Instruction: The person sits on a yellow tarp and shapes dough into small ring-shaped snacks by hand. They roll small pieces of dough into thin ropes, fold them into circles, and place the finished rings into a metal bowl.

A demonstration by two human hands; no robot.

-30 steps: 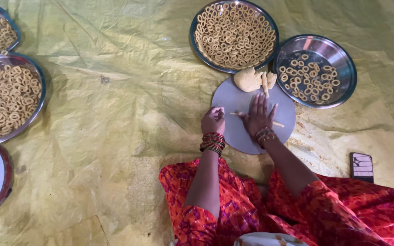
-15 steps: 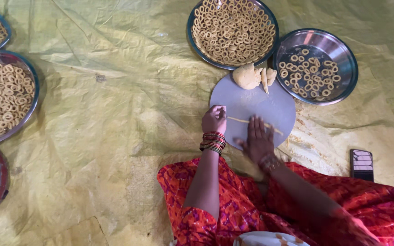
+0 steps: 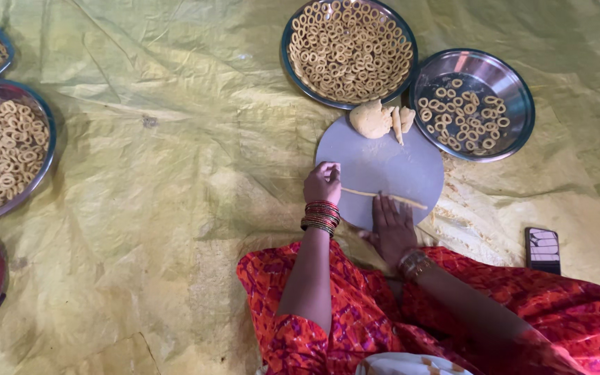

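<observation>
Two hands (image 3: 322,183) (image 3: 393,226) — one dough rope (image 3: 383,196).

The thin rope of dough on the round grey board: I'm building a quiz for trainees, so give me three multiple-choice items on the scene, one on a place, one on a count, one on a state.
1. Where does the lump of pale dough lie?
A. on the far edge of the round grey board
B. in a tray
C. on the sheet

2. How many round steel trays of dough rings touch the board's far edge?
A. one
B. two
C. four

3. How is the right hand?
A. fisted
B. flat on the thin rope of dough
C. raised

A: lump sits on board.
B: the full tray and the part-filled tray.
B: fingers spread over the rope.
</observation>
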